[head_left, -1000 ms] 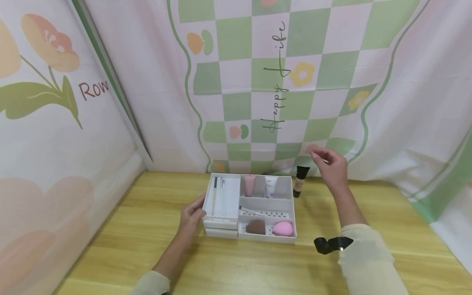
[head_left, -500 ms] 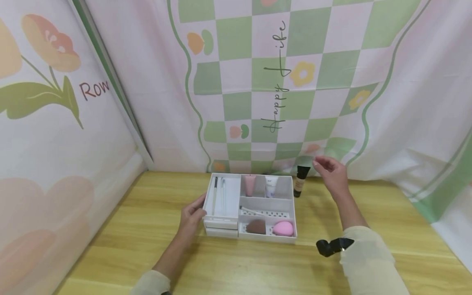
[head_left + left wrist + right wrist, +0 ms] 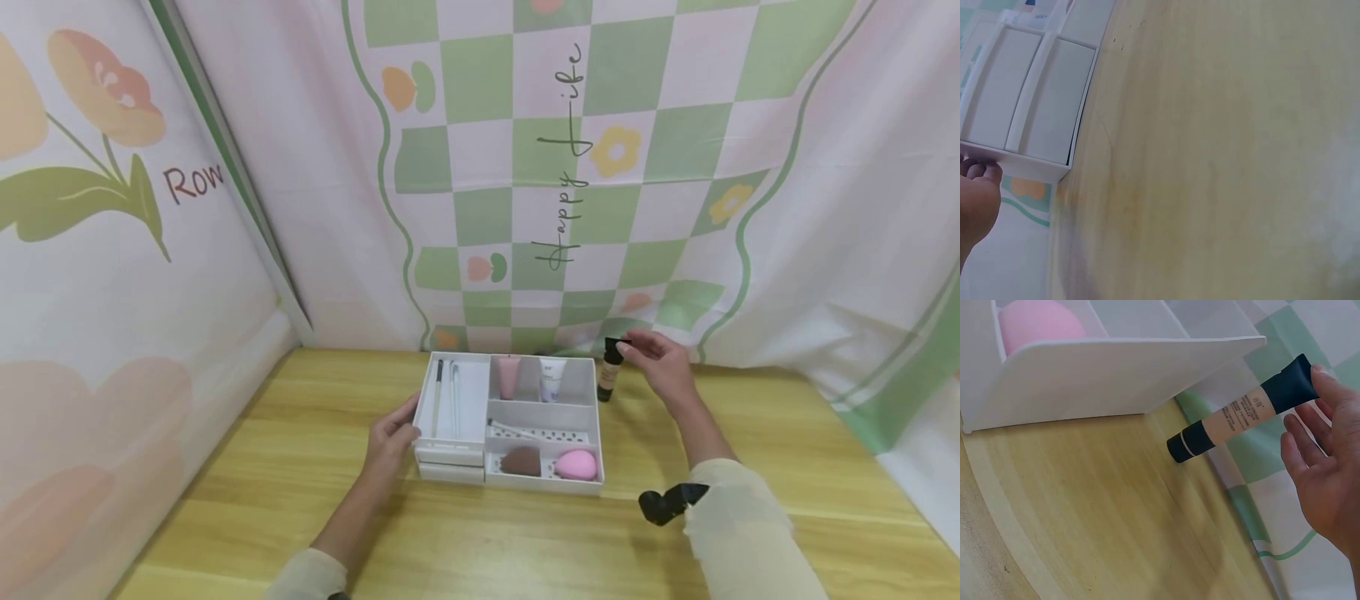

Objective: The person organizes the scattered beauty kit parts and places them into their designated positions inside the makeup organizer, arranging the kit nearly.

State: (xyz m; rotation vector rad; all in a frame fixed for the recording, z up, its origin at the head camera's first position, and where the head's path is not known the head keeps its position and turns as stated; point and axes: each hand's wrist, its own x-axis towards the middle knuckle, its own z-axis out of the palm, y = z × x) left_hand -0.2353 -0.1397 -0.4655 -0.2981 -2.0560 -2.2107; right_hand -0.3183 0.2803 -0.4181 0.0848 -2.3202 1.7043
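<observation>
A white compartmented storage box (image 3: 452, 479) stands on the wooden table. My left hand (image 3: 390, 437) rests against its left side wall, fingertips touching the wall in the left wrist view. Just right of the box stands a beige cosmetic tube (image 3: 1235, 417) with black ends, upright on its cap and tilted in the right wrist view. My right hand (image 3: 660, 367) pinches its flat black top end between thumb and fingers. Inside the box are a pink tube (image 3: 507, 377), a white tube (image 3: 551, 381), a brown sponge (image 3: 521, 461) and a pink sponge (image 3: 576, 465).
Slim brushes (image 3: 437, 400) lie in the box's left tray, and another thin stick (image 3: 510, 428) lies in the middle compartment. Two drawer fronts (image 3: 1054, 100) face forward below the tray. A checkered curtain (image 3: 480, 217) hangs along the table's back edge.
My right hand has come down and to the left from the curtain to the top of the beige tube, now pinching it. My left hand and the box have stayed put.
</observation>
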